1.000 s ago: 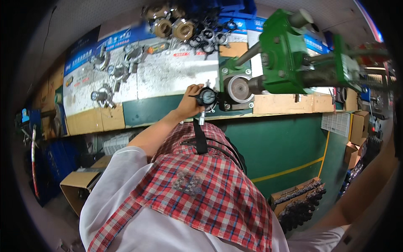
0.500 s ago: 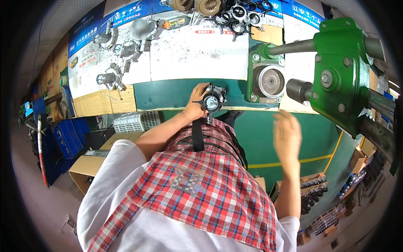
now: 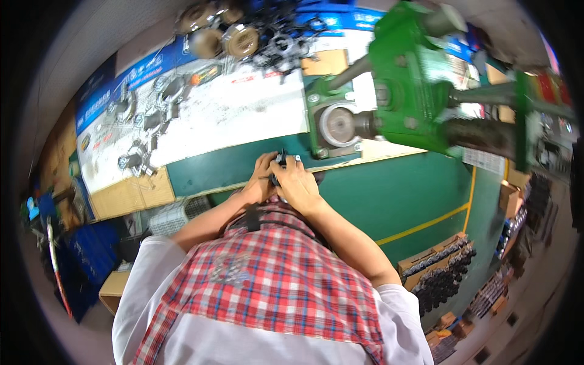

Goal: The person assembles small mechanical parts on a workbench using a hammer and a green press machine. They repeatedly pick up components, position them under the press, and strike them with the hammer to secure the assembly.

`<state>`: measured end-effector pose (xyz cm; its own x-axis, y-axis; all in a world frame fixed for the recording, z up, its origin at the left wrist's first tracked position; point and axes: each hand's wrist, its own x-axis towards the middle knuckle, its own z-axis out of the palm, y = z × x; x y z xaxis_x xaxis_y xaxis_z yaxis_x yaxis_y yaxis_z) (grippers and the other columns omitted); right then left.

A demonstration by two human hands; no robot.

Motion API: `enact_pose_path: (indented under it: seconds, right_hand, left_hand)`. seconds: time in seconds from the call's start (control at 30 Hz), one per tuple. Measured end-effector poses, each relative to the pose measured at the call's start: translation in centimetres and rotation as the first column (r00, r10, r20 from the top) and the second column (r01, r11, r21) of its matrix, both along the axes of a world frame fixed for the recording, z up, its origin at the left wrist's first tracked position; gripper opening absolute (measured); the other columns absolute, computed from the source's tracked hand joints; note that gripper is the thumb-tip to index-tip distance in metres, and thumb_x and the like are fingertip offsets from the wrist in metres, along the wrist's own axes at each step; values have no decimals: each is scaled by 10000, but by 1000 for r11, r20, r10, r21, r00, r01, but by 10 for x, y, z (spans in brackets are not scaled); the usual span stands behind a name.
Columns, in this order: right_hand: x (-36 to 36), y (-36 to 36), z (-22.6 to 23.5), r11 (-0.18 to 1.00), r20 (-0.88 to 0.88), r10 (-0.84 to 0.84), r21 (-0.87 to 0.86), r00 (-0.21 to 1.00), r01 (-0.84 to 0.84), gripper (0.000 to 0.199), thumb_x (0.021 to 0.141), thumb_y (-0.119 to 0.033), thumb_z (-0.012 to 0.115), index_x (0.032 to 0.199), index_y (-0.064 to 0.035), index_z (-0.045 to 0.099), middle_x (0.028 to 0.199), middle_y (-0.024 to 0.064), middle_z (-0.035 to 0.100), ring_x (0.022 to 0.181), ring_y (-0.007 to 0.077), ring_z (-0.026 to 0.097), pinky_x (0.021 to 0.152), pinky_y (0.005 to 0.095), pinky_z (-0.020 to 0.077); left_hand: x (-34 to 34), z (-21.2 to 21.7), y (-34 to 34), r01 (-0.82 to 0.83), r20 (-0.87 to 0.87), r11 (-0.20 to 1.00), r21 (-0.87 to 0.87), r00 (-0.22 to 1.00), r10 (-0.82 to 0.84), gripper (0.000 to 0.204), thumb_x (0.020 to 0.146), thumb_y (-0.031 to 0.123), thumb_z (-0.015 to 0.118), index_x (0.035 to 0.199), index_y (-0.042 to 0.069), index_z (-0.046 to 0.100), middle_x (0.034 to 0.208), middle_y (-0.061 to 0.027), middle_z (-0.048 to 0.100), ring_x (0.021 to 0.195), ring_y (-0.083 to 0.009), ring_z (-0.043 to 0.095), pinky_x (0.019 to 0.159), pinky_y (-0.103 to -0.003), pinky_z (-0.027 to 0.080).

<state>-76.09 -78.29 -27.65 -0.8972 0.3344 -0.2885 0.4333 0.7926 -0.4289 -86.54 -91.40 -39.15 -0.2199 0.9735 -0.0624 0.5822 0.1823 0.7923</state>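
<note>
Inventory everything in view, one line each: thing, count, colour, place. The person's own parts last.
Dark part: one, black where visible, between the hands
Press: one, green, on bench, right of hands
Round seat: one, grey, in press base
Bench: one, dark green edge, ahead
Printed sheets: several, white and blue, on bench
Metal assemblies: about four, silver-grey, bench left
Round parts: about four, tan, bench's far side
Ring parts: uncounted pile, mostly black, beside round parts
Crate: one, whitish, below bench, left
Boxed parts: many, dark, floor right
Floor line: yellow, right
Apron: one, red plaid, on person
Left hand: one, bare, around dark part
Right hand: one, bare, around dark part
</note>
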Motion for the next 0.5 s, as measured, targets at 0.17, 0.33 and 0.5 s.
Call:
enact_pose_path:
  seconds: [0.17,0.33,0.5]
  right_hand:
    - [96,98,45,1000,35,11,28,999,-12,620,652,-69,759,1226,-160,544,1085,184,537,1016,398,588,819,462,542]
    - [174,216,16,969,78,-155,205,985,136,677,677,-181,836,1284,-179,537,1127,147,546,1036,379,585,807,461,552]
    - [172,338,-24,945,297,-327,133,897,300,654,704,-186,829,1292,-69,568,1183,204,622,1113,416,565,965,463,458]
  left_hand:
    - [15,59,35,292,30,945,-149,956,-291,831,852,298,729,1521,102,277,1588,-212,192,1464,-413,187,1158,-514,298]
    - [1,80,10,-50,40,961,-274,997,63,650,918,261,637,1474,65,363,1488,-197,397,1363,-390,382,1123,-457,349]
    - [0,76,-31,-462,-147,860,-217,887,439,555,920,245,621,1414,67,438,1333,-195,528,1213,-400,501,1010,-461,431]
